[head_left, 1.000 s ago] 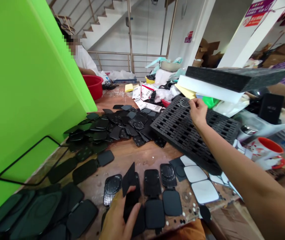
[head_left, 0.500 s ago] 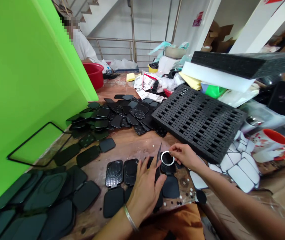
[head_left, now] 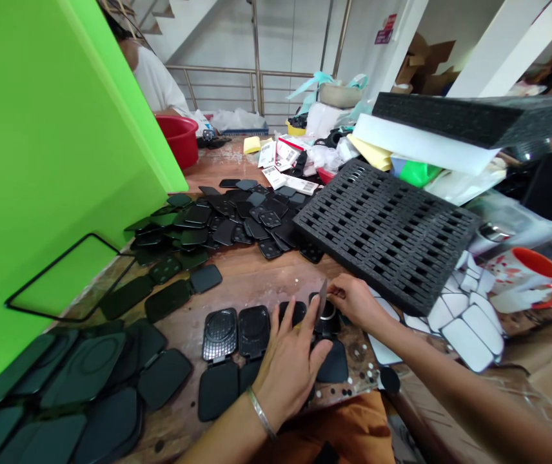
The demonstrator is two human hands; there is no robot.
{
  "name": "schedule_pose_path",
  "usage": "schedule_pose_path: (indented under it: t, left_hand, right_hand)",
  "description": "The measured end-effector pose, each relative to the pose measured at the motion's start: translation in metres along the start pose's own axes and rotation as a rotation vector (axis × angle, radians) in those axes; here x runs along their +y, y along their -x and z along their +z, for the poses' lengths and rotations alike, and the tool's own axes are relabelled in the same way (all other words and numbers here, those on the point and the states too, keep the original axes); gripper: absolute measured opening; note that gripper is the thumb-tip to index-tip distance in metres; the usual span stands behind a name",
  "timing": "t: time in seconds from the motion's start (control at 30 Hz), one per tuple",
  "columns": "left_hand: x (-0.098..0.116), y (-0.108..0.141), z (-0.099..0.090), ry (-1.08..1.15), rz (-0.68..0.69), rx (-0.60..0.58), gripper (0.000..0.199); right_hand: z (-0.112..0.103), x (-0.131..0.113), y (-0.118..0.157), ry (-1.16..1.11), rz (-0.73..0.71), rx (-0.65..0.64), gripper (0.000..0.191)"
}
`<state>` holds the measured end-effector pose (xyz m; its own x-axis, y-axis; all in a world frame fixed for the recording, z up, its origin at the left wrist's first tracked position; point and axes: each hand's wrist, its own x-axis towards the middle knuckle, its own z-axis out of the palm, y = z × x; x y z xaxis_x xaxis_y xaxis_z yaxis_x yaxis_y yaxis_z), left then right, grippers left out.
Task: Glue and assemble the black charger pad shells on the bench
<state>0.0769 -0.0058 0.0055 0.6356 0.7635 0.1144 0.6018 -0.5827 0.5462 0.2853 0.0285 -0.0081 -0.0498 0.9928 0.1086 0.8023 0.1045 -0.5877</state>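
My left hand (head_left: 293,361), with a silver bracelet at the wrist, is over the row of small black hinged cases, fingers spread. A thin dark flat piece (head_left: 322,303) stands on edge beside its index fingertip; whether the hand holds it cannot be told. My right hand (head_left: 353,299) is closed in a pinch above the rightmost case (head_left: 333,361); what is between the fingertips is hidden. Part of a pale ring (head_left: 327,314) shows in that case's upper half. To the left lie two more opened cases, one with a textured inside (head_left: 220,334).
Black plates (head_left: 237,219) are heaped behind the row, and more black cases (head_left: 82,367) lie front left by a green panel (head_left: 63,129). A slotted black foam tray (head_left: 387,225), white pads (head_left: 469,328) and a mug (head_left: 522,270) stand right. Someone in white (head_left: 157,80) is behind the panel.
The ring that my right hand pinched in plain view is now mostly hidden. My left hand and the thin dark piece have shifted right, closer to the right hand.
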Motion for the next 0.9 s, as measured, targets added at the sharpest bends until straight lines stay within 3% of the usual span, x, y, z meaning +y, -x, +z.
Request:
schedule_pose_path:
  t: [0.23, 0.3, 0.37, 0.47, 0.53, 0.6, 0.9]
  left_hand:
    - [0.005, 0.018, -0.011, 0.045, -0.033, 0.028, 0.057]
    - [0.004, 0.025, -0.014, 0.057, -0.067, 0.064, 0.054]
    - [0.001, 0.031, -0.017, 0.072, -0.093, 0.105, 0.050]
    - [-0.004, 0.037, -0.022, 0.097, -0.147, 0.159, 0.042]
    - [-0.007, 0.039, -0.023, 0.126, -0.181, 0.179, 0.037]
    - [-0.009, 0.041, -0.022, 0.153, -0.198, 0.180, 0.036]
    - [-0.012, 0.044, -0.021, 0.195, -0.225, 0.156, 0.037]
  right_hand:
    - [-0.018, -0.015, 0.002, 0.045, -0.014, -0.008, 0.014]
    - [-0.027, -0.027, 0.014, 0.052, -0.029, -0.124, 0.012]
    - [-0.033, -0.038, 0.034, 0.052, -0.074, -0.317, 0.006]
    - [-0.031, -0.051, 0.065, 0.091, -0.147, -0.501, 0.050]
    - [-0.026, -0.054, 0.078, 0.149, -0.155, -0.519, 0.075]
    - [-0.022, -0.054, 0.084, 0.177, -0.140, -0.516, 0.084]
    - [-0.027, -0.057, 0.080, 0.217, -0.140, -0.522, 0.057]
